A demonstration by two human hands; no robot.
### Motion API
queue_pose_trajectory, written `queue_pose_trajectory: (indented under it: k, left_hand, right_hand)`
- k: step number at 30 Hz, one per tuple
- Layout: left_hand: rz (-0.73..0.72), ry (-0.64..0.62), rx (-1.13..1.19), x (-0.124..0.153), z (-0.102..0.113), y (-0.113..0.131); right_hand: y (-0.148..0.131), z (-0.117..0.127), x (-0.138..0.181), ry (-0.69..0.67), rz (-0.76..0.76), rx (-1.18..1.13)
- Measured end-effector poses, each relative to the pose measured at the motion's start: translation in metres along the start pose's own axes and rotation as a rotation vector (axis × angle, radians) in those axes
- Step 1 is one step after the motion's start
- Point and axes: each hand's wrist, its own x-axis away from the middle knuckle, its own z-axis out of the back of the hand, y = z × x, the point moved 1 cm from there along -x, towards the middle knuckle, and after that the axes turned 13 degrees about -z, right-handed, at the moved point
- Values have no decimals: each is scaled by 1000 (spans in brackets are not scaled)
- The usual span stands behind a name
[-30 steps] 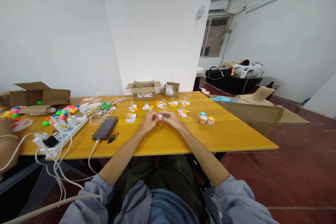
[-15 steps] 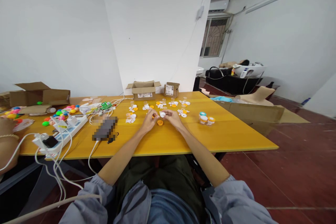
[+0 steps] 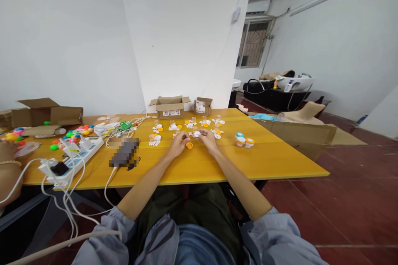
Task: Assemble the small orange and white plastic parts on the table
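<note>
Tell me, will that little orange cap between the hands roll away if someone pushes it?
Probably not: the orange cap lies flat on the yellow table, so it would likely slide rather than roll. It looks small and plastic, so it is probably light and stiff. Stood on its edge, its round shape might let it roll.

The yellow surface (image 3: 217, 165) carries two open cardboard boxes (image 3: 169, 107) at its far edge, with white and orange caps and clear vials (image 3: 189, 123) scattered just in front of them and one orange cap (image 3: 189, 145) lying nearer. Three small jars (image 3: 243, 140) stand to the right. On the left lie a white power strip (image 3: 81, 152) with cables, coloured balls (image 3: 70, 136) and a larger open box (image 3: 46, 112).
</note>
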Motion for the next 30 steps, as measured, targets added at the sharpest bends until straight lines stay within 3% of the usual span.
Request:
queue_pose_trajectory:
  k: [17, 30]
  left_hand:
    - [-60, -58, -170, -6, -12, 8]
    - [-109, -179, -195, -7, -15, 1]
  right_hand:
    - [1, 1, -2, 37, 0, -26]
    - [8, 5, -8, 1, 29, 8]
